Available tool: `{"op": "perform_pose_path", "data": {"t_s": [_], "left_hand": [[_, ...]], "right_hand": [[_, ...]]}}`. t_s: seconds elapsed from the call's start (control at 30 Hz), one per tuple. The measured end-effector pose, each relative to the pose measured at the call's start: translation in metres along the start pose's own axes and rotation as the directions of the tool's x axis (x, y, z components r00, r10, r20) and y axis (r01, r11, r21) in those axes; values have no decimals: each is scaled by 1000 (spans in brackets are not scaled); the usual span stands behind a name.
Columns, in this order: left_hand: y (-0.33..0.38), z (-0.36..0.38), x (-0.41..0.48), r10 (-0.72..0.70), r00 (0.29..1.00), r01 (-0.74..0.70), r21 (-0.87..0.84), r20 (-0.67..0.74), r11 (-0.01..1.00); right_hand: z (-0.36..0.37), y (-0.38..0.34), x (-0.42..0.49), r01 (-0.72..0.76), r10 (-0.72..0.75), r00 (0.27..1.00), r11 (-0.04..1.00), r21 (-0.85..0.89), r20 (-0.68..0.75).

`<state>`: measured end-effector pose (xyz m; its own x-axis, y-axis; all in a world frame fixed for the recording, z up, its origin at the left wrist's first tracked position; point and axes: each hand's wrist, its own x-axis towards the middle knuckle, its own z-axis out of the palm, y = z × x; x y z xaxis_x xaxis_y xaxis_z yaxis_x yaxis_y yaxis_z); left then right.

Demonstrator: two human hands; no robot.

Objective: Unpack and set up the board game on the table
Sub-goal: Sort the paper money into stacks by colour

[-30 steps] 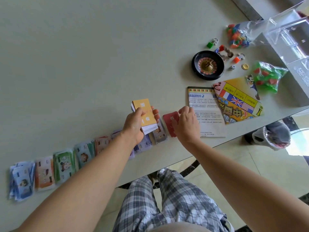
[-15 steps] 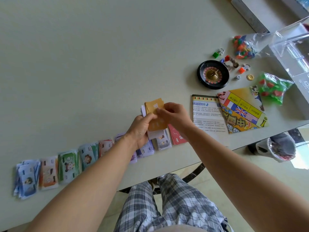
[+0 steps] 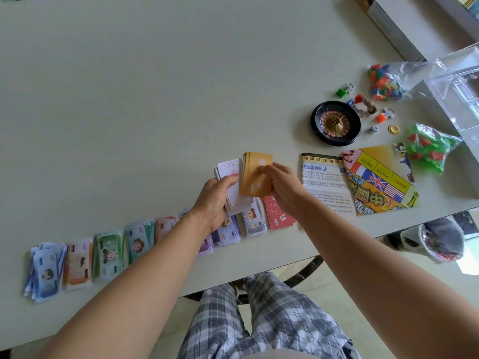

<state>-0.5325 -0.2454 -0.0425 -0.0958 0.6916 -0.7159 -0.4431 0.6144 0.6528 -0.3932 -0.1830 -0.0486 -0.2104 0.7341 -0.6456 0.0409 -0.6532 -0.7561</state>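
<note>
My left hand (image 3: 216, 200) grips a stack of white cards (image 3: 229, 172) above the table's near edge. My right hand (image 3: 282, 183) pinches a bunch of yellow cards (image 3: 255, 174), lifted partly off that stack to its right. A pile of red cards (image 3: 278, 216) lies on the table just under my right wrist. Several piles of play money (image 3: 106, 255) run in a row along the near edge to the left. The folded game board (image 3: 378, 177) and a rules sheet (image 3: 326, 182) lie to the right.
A black roulette wheel (image 3: 335, 123) sits beyond the rules sheet, with small tokens (image 3: 363, 107) and a gold coin (image 3: 393, 129) beside it. Two bags of plastic pieces (image 3: 427, 149) and a clear box insert (image 3: 458, 99) lie at the right. A bin (image 3: 438, 242) stands on the floor.
My right hand left the red cards on the table, came to the stack in my left hand and took hold of the yellow cards, pulling them right and exposing white cards.
</note>
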Motion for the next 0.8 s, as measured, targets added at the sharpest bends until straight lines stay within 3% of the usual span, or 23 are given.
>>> {"op": "perform_pose_path", "data": {"t_s": [0.13,0.3,0.4,0.6,0.8], "left_hand": [[2,2,0,24,998,-23,33,-50,999],[4,11,-3,51,999,-52,67,15,996],[4,14,-1,48,999,-46,68,-20,997],[5,19,5,76,982,-55,125,-171,991],[7,23,8,80,982,-63,101,-171,993]], "right_hand": [[-6,-2,4,-159,154,987,969,188,42],[-6,-3,2,-252,226,963,948,197,144],[-8,-5,1,-281,244,954,931,233,177],[-11,-3,6,-177,158,978,974,143,136],[-17,-7,3,-103,73,975,985,137,211]]}}
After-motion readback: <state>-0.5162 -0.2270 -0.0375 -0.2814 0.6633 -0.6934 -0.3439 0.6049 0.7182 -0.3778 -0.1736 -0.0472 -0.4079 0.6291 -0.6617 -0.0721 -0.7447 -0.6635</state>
